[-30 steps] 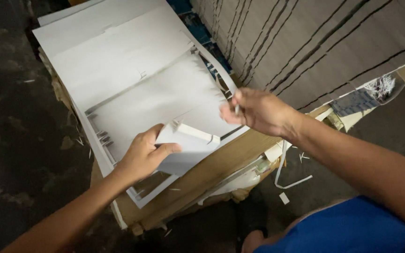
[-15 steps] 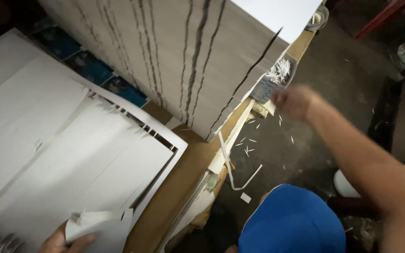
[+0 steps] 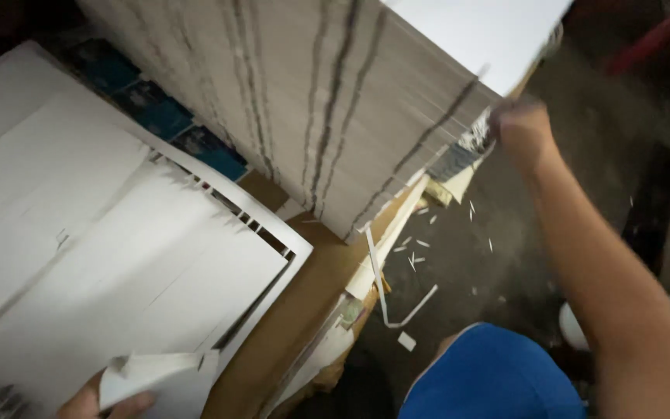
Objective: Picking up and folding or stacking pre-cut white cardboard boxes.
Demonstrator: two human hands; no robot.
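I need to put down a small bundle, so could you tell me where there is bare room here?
The brown board strip between the white die-cut sheets and the tall paper stack lies bare. The dark floor right of the stack is open but strewn with paper scraps. It is crowded by the left hand and around the right hand.

Two hands in view — left hand (image 3: 106, 403), right hand (image 3: 523, 130). One folded white paper piece (image 3: 157, 372) in the left hand. One tall stack of sheets (image 3: 288, 101) beside the right hand. One long white strip (image 3: 409, 310) on the floor below it — small scraps too many to count.
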